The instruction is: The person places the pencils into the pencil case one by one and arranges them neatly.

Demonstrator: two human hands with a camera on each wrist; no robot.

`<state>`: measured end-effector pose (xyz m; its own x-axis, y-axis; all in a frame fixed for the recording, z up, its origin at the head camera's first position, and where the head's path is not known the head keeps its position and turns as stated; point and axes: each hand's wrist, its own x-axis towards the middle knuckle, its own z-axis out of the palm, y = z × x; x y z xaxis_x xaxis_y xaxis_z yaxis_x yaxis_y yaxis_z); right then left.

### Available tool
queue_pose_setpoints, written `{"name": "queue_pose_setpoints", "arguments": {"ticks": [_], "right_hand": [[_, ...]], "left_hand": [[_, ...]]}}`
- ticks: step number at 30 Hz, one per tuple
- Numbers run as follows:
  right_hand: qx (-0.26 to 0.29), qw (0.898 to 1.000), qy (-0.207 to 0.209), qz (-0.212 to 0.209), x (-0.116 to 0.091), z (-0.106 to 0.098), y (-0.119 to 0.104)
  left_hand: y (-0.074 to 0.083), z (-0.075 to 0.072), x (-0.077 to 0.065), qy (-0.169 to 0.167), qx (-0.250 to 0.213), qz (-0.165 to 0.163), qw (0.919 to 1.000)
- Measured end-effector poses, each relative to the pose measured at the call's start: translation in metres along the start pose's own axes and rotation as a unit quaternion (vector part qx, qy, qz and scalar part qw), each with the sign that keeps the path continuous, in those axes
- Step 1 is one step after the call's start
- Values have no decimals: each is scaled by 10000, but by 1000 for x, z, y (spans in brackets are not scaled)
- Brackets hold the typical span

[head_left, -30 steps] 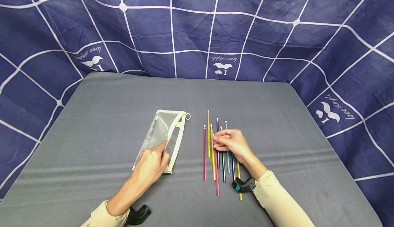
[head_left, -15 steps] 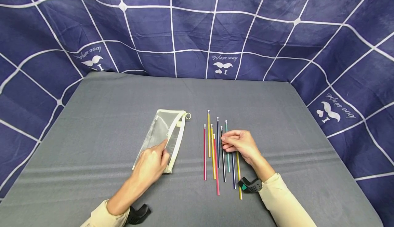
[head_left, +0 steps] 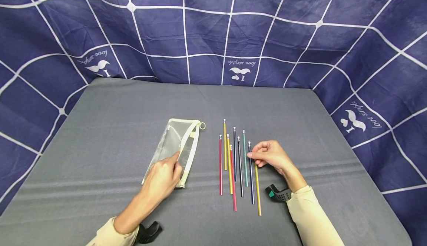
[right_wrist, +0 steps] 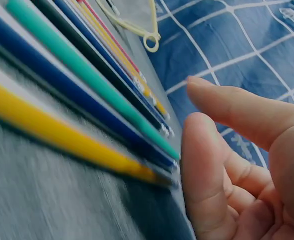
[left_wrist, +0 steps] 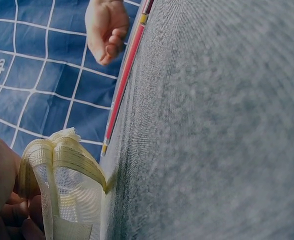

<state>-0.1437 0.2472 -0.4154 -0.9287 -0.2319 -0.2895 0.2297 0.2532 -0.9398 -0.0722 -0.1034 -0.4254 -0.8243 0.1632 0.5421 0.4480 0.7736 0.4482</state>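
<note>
A pale-yellow-edged mesh pencil pouch (head_left: 164,142) lies left of centre, its zip side parted. My left hand (head_left: 163,175) holds its near part, index finger stretched along the zip; in the left wrist view the fingers curl beside the bunched mesh (left_wrist: 77,185). Right of the pouch, several pencils lie roughly side by side: red (head_left: 220,172), yellow (head_left: 225,146), black (head_left: 240,172), green (head_left: 245,160) and navy (head_left: 251,186). My right hand (head_left: 270,155) hovers at the upper ends of the rightmost navy and yellow pencils (head_left: 258,194). Its thumb and index stand apart in the right wrist view, holding nothing.
Grey cloth covers the table (head_left: 133,101), with slight creases across it. A navy curtain (head_left: 207,31) with white grid lines surrounds the far side and both flanks. Black wrist mounts (head_left: 278,194) sit under the sleeves. A ring pull (head_left: 202,126) sticks out at the pouch's far corner.
My right hand has moved rightward across the pencils, from the red ones to the rightmost navy and yellow ones. My left hand and the pouch have stayed in place.
</note>
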Motion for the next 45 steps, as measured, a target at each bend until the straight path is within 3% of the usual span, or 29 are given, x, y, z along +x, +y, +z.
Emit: {"name": "queue_pose_setpoints", "arguments": {"ticks": [9,17,45], "right_hand": [[-729,9963,-158,434,-6,-16,3],[-925,9916,-315,848,-10,-18,4],[-904,9921,-176,853,-9,-10,4]], "left_hand": [[0,0,0,-30,0,10,10000],[0,0,0,-37,14,12,10000],[0,0,0,-107,-11,-81,9999]]}}
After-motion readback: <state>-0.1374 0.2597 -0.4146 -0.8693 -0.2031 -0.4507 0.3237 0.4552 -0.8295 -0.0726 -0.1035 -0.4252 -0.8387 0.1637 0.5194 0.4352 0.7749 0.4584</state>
